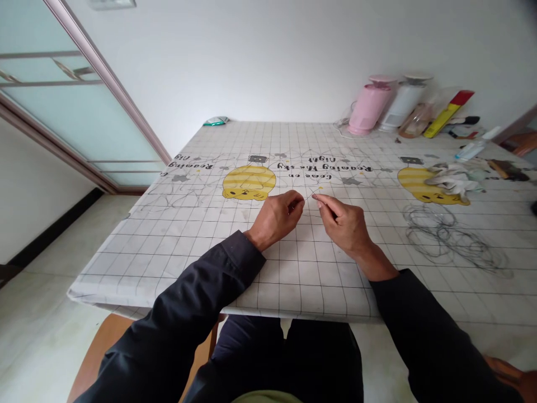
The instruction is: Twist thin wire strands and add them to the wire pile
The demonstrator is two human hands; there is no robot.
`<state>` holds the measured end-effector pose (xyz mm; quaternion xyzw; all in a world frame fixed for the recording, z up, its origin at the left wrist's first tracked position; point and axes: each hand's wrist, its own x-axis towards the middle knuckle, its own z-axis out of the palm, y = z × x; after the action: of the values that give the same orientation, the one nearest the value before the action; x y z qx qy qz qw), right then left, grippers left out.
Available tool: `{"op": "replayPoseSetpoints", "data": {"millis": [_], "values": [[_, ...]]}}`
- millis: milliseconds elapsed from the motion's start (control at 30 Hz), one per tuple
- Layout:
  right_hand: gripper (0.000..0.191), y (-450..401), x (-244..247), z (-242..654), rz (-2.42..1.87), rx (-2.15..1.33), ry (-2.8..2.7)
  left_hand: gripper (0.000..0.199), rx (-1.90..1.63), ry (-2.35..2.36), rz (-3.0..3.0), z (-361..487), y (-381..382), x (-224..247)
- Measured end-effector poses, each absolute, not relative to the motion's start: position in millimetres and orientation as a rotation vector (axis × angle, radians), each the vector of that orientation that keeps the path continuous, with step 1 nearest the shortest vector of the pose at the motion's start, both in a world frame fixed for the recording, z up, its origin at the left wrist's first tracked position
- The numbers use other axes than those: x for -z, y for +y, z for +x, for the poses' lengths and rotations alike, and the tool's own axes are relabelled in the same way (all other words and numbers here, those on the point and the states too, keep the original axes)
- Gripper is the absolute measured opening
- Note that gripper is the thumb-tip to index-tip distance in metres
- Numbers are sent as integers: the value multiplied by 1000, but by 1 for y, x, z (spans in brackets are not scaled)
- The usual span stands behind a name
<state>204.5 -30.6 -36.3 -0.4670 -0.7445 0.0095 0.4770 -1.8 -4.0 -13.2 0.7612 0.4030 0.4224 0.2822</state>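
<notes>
My left hand point(277, 218) is over the middle of the checked tablecloth point(180, 268), its fingers pinched together. Facing it, my right hand point(344, 225) is also closed in a pinch at thumb and forefinger. A very thin strand of wire point(309, 195) runs between the two sets of fingertips; its ends are too fine to follow. To the right of my right hand lies a loose tangle of thin dark wire point(451, 238). Fainter strands of wire point(168, 200) are spread on the cloth at the left and beyond the hands.
Along the wall stand a pink cylinder point(370, 107), a white cylinder point(403, 103) and a yellow-red box point(448, 115). Crumpled gloves point(453, 180) and a clear bottle point(477, 144) lie at right. A green-white packet point(216, 121) rests at the far left corner. A wooden chair point(98, 355) stands below.
</notes>
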Motion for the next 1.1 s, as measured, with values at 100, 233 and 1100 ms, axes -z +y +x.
{"op": "replayPoseSetpoints", "data": {"millis": [100, 233, 1100], "values": [[31, -30, 38, 205, -1116, 34, -1849, 12, -1059, 999, 1796, -1, -4, 10], [31, -32, 36, 205, -1136, 36, -1821, 12, -1057, 841, 1623, -2, -3, 8], [28, -32, 32, 206, -1093, -48, -1804, 16, -1256, 867, 1576, 3, -10, 36]]}}
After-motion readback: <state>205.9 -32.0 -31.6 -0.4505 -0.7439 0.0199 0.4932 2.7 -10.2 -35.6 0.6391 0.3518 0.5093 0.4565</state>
